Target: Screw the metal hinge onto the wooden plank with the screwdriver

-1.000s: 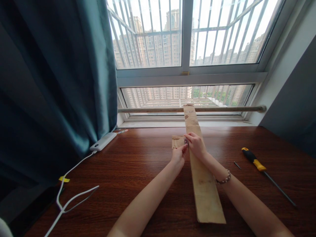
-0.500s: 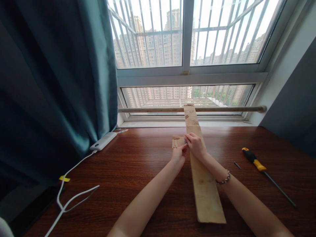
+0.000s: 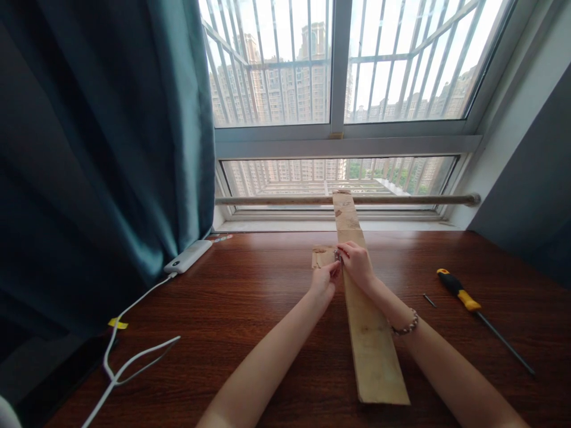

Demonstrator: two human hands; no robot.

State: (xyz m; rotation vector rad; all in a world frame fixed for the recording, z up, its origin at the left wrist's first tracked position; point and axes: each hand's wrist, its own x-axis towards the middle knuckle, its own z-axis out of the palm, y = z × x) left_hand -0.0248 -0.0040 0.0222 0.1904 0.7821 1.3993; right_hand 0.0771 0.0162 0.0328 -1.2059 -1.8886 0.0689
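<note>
Plank of long, flat, pale wood (image 3: 372, 339): I see it lying lengthwise on the glossy reddish-brown wooden table (image 3: 250, 333).
Short, pale, flat piece with rough brown marks (image 3: 322, 257): just left of the plank; whether the two are joined I cannot tell, as fingers cover the meeting place.
Left hand (image 3: 326, 282): thumb and fingers pinch a small, dark, shiny metal part (image 3: 338, 256) at the plank's left edge.
Right hand (image 3: 357, 263): over the plank, fingertips pinching the same part from above.
Progress: I judge the handling of the metal part under way and unfinished, with both hands on it.
Slim grey metal screw or nail (image 3: 429, 300): loose on the table, so not used yet.
Yellow-and-black screwdriver with long grey shaft (image 3: 471, 302): near the screw or nail, in neither hand; I judge any turning left undone.
</note>
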